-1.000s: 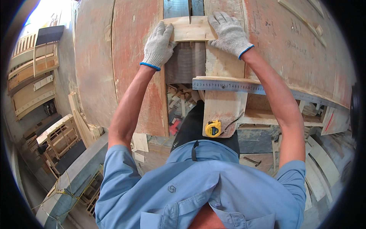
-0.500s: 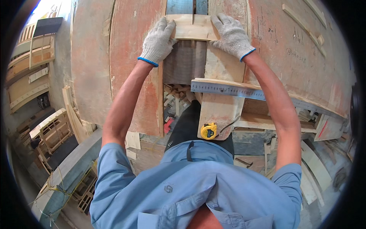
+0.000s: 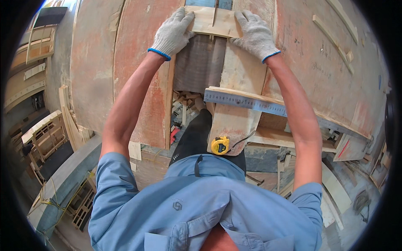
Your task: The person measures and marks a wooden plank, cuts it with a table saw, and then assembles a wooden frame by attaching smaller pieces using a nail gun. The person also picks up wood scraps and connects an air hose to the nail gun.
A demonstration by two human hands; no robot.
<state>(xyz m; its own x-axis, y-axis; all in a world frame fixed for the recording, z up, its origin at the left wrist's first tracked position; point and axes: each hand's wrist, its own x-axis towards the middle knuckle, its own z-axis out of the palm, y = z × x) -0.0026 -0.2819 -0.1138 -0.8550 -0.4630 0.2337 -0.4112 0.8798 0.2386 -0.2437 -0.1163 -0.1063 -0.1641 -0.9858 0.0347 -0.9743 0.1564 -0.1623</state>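
Both my hands wear grey knit gloves with blue cuffs. My left hand [image 3: 172,32] presses on the left end of a short pale wooden plank [image 3: 214,23] lying across the top of the reddish formwork boards [image 3: 138,62]. My right hand [image 3: 255,35] lies flat on the plank's right end and on the pale board [image 3: 238,83] under it. A dark plank [image 3: 197,62] sits between my arms. A long metal ruler [image 3: 259,104] rests on a wooden strip below my right forearm.
A yellow tape measure [image 3: 220,145] lies on the lower end of the pale board. Wood offcuts [image 3: 184,104] are piled in the gap beneath. Loose battens and boards [image 3: 335,196] lie at lower right. Wooden frames and scaffolding [image 3: 46,138] stand far below at left.
Both hands and the short plank have shifted a little higher in view. My grip on the plank's two ends looks the same.
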